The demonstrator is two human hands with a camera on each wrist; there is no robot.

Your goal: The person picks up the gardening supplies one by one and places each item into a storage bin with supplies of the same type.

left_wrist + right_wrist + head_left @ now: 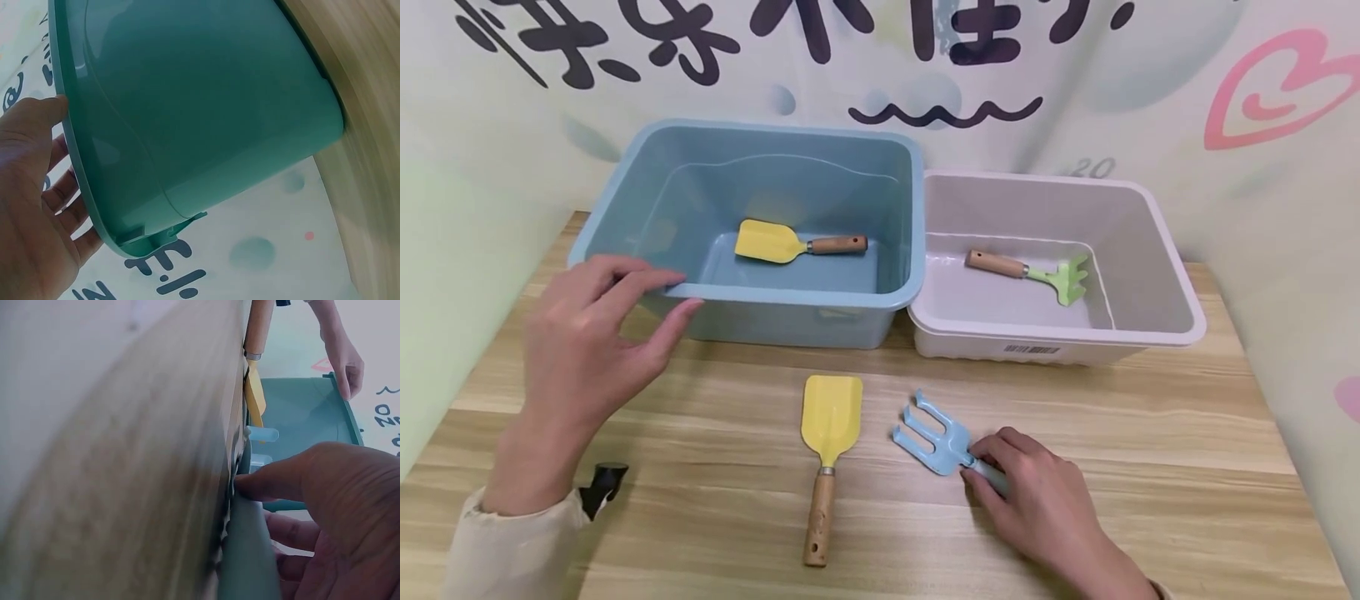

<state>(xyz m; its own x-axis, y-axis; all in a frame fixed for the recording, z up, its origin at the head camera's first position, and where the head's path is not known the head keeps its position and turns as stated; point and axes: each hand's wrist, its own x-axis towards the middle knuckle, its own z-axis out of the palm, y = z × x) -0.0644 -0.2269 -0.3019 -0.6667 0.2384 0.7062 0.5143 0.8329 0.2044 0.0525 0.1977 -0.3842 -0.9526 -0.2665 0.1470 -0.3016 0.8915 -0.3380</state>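
Observation:
At the left, my left hand [597,321] holds the near rim of a large blue bin [790,295], with the thumb outside the rim and the fingers over it. In the left wrist view the thumb tip rests at the rim of the bin [206,106], and the fingertips disappear behind it. My right hand [1045,496] pinches a blue hand rake [951,446] by its handle, low over the table, its three hooked tines pointing away to the left. Beside it on the table lies a yellow hand shovel [832,421] with a wooden handle.
Another yellow shovel [772,242] lies inside the blue bin. To the bin's right stands a pale, lower bin [1060,335] with a green hand rake [1067,281] in it. Both bins stand at the back of the wooden table [715,500], before a printed wall cloth [1120,125].

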